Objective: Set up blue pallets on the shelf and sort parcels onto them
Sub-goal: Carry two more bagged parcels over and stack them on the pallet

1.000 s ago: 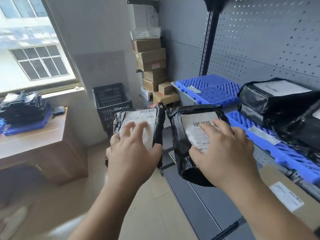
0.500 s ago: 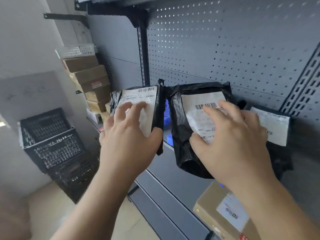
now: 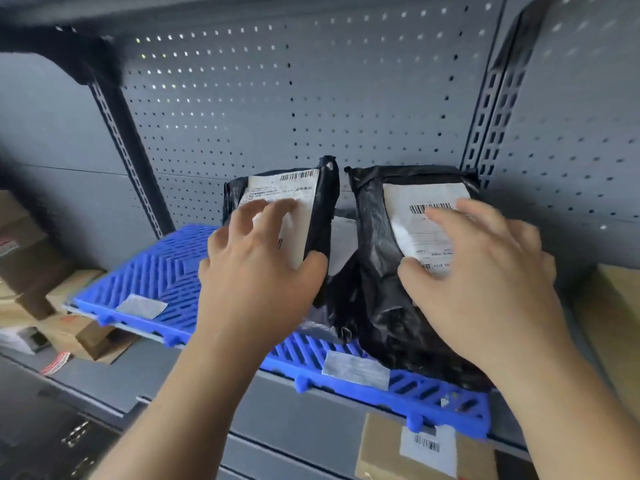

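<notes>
Your left grip (image 3: 256, 271) holds the left parcel (image 3: 294, 192) upright, fingers on its label, thumb curled round its edge. Your right grip (image 3: 485, 278) lies spread on the label of the right parcel (image 3: 374, 271); whether it clasps, I cannot tell. Both parcels are side by side over the blue pallet (image 3: 156, 271) on the shelf (image 3: 294, 410).
</notes>
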Demonstrator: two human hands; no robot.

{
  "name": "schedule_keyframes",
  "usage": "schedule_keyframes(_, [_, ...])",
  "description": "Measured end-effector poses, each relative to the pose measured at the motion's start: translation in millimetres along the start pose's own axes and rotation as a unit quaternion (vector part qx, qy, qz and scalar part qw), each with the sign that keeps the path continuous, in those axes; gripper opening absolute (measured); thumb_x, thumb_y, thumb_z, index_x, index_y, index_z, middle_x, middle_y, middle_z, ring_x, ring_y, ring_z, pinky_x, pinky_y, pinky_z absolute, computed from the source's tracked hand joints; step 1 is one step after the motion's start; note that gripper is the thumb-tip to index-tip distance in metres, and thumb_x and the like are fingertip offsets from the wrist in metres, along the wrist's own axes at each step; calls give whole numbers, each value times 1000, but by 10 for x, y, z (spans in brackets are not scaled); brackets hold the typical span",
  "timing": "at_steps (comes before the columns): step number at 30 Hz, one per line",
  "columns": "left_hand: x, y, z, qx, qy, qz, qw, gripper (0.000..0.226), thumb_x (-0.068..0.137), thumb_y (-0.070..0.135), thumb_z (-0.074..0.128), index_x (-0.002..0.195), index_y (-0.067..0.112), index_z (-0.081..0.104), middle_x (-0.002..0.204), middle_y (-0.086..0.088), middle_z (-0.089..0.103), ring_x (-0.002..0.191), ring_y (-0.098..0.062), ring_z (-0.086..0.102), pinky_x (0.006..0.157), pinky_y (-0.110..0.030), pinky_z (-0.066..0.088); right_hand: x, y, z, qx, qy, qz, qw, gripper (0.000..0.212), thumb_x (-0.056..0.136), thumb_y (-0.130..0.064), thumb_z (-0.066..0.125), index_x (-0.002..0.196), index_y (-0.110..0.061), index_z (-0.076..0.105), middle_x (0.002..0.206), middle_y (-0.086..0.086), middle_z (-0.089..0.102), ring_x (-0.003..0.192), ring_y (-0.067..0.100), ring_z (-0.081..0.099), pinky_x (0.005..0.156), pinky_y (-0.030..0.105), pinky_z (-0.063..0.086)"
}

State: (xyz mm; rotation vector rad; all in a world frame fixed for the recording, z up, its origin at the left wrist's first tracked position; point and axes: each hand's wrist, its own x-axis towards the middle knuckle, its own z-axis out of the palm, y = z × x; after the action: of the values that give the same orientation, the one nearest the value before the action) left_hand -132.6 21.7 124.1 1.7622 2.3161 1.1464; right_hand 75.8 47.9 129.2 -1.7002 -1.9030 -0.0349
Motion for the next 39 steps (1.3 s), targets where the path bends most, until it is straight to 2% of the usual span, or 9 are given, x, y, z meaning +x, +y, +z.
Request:
schedule_keyframes(7, [395, -75, 112, -6, -71, 52, 996, 73, 68, 61, 42, 141, 51, 39, 151, 15, 39, 132, -33, 40, 107, -56, 40, 82, -1, 41, -28, 14, 99, 995, 62, 84, -55, 54, 143, -41, 48, 157, -9, 38, 133, 36, 35, 105, 55, 34])
schedule_keyframes(13, [522, -66, 250, 11, -139, 65, 988, 75, 68, 63, 42, 142, 49, 42, 152, 14, 42, 129, -34, 44, 106, -54, 42, 107, -47, 132, -41, -17, 150, 988, 62, 84, -57, 52, 144, -42, 46, 158, -11, 35, 134, 34, 35, 105, 53, 34])
schedule_keyframes(17, [553, -64, 285, 32, -158, 78, 984, 78, 71, 70, 38, 146, 49, 37, 159, 14, 38, 136, -32, 42, 109, -55, 39, 124, -75, 200, -48, -42, 165, 984, 58, 84, -59, 51, 139, -41, 47, 156, -9, 37, 131, 34, 37, 102, 52, 35])
schedule_keyframes(20, [560, -72, 269, 9, -151, 90, 984, 76, 76, 79, 37, 145, 48, 38, 159, 13, 39, 140, -30, 41, 112, -58, 39, 111, -99, 218, -48, -50, 163, 984, 64, 86, -71, 44, 144, -43, 43, 157, -6, 37, 137, 33, 36, 105, 54, 33])
schedule_keyframes(23, [551, -100, 248, -3, -118, 107, 987, 67, 83, 75, 43, 143, 45, 43, 153, 11, 45, 139, -27, 41, 111, -56, 40, 82, -131, 177, -49, -16, 154, 987, 68, 85, -77, 38, 144, -43, 46, 159, -6, 38, 145, 30, 31, 114, 56, 26])
schedule_keyframes(29, [496, -171, 183, -32, -59, 130, 989, 54, 89, 61, 52, 140, 42, 50, 146, 11, 50, 136, -25, 44, 110, -50, 40, 32, -214, 105, -36, 12, 142, 989, 65, 84, -74, 40, 138, -41, 52, 152, -8, 45, 139, 29, 37, 113, 54, 29])
schedule_keyframes(39, [417, -258, 82, -81, -64, 141, 985, 51, 89, 54, 55, 138, 38, 54, 144, 9, 52, 132, -26, 47, 109, -52, 42, -221, -292, 43, -19, 44, 161, 986, 60, 86, -68, 46, 137, -37, 55, 148, -7, 48, 135, 30, 43, 110, 53, 34])
